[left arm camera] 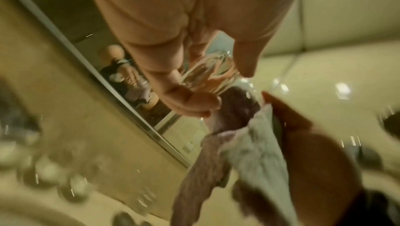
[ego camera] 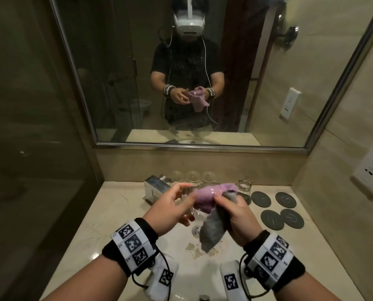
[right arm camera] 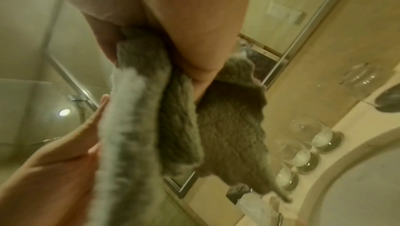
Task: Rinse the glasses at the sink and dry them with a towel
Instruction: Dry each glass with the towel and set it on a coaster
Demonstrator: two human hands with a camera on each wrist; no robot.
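I hold a clear glass (ego camera: pixel 189 193) on its side above the sink, its base in my left hand (ego camera: pixel 172 205), whose thumb and fingers curl round it. A pink and grey towel (ego camera: pixel 211 192) is stuffed into the glass's mouth, and its grey end hangs down. My right hand (ego camera: pixel 231 211) grips the towel at the rim. In the left wrist view the glass (left arm camera: pixel 207 75) sits between my thumb and fingers, with the towel (left arm camera: pixel 249 152) below. The right wrist view is mostly filled by the towel (right arm camera: pixel 177 118) bunched in my right hand (right arm camera: pixel 194 24).
Three upturned glasses (ego camera: pixel 193 177) stand by the back wall, and another glass (ego camera: pixel 244 185) stands to their right. Several dark coasters (ego camera: pixel 279 207) lie on the right of the counter. A chrome faucet (ego camera: pixel 155 187) is behind my left hand. The sink basin (ego camera: pixel 194 268) is below, with a mirror (ego camera: pixel 116 72) above.
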